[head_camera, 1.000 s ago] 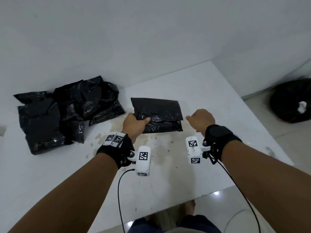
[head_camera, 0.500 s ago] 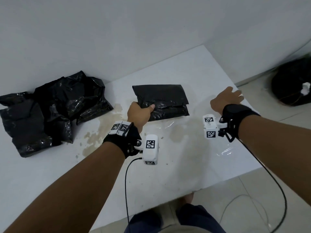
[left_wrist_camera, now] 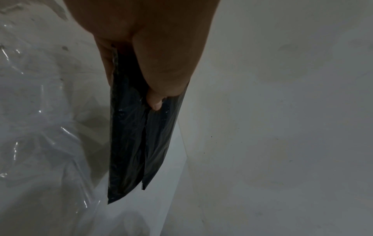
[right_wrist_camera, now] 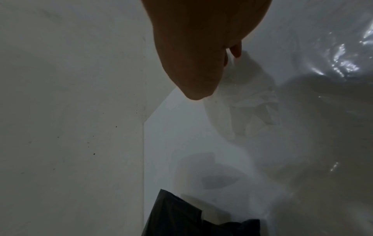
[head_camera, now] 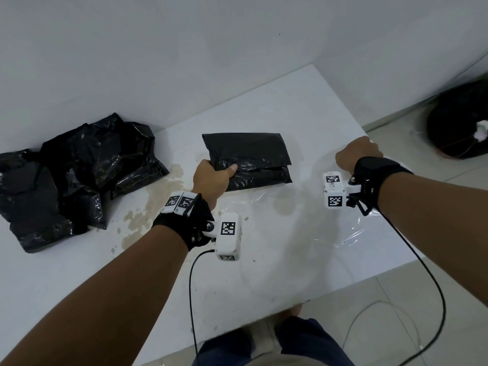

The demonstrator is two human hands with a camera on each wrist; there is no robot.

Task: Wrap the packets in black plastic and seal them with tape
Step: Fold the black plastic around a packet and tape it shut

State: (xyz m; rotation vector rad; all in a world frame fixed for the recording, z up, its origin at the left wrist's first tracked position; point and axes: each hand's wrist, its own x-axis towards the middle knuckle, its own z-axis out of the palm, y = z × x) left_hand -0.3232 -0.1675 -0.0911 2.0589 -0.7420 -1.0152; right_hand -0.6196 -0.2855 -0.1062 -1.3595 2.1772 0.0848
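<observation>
The left hand (head_camera: 211,178) has its grip closed on the near-left corner of a black-wrapped packet (head_camera: 250,159) lying on the white surface (head_camera: 264,273), thumb on top. To that grip's right, the right hand (head_camera: 356,157) pinches clear plastic film (head_camera: 351,228). Crumpled black plastic (head_camera: 79,175) lies well left.
</observation>
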